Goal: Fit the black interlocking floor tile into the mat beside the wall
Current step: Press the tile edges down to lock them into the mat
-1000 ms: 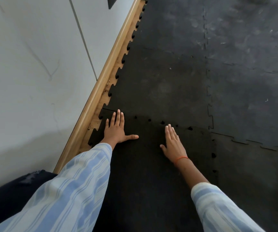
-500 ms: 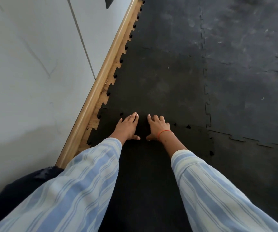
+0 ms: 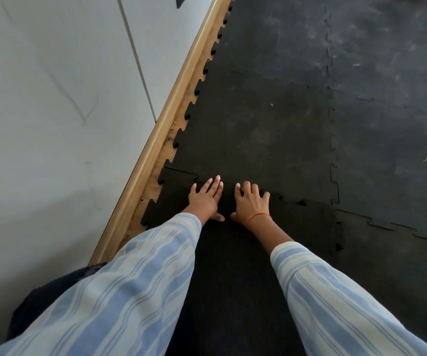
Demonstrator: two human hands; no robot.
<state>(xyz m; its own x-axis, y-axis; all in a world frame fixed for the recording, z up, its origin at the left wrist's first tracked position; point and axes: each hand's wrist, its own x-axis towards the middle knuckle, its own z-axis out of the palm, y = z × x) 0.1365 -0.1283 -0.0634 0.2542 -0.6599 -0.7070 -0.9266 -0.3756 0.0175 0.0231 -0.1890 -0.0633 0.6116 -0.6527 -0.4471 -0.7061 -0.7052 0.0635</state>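
Observation:
The black interlocking floor tile (image 3: pixel 235 253) lies flat in front of me, its far toothed edge meeting the laid mat (image 3: pixel 258 124). My left hand (image 3: pixel 205 199) and my right hand (image 3: pixel 251 201) rest side by side, palms down with fingers spread, on that far seam. Left of the hands the teeth sit closed together. To their right small dark gaps (image 3: pixel 302 202) still show along the seam and down the tile's right edge. The right wrist wears an orange thread. Both hands hold nothing.
A white wall (image 3: pixel 53 111) with a wooden skirting board (image 3: pixel 155 147) runs along the left, and a strip of bare wood floor shows between it and the mat's toothed edge. More dusty mat tiles (image 3: pixel 387 137) cover the floor to the right. Striped sleeves fill the foreground.
My hands came together from wide apart to the middle of the far seam. The gaps at the left part of the seam have closed.

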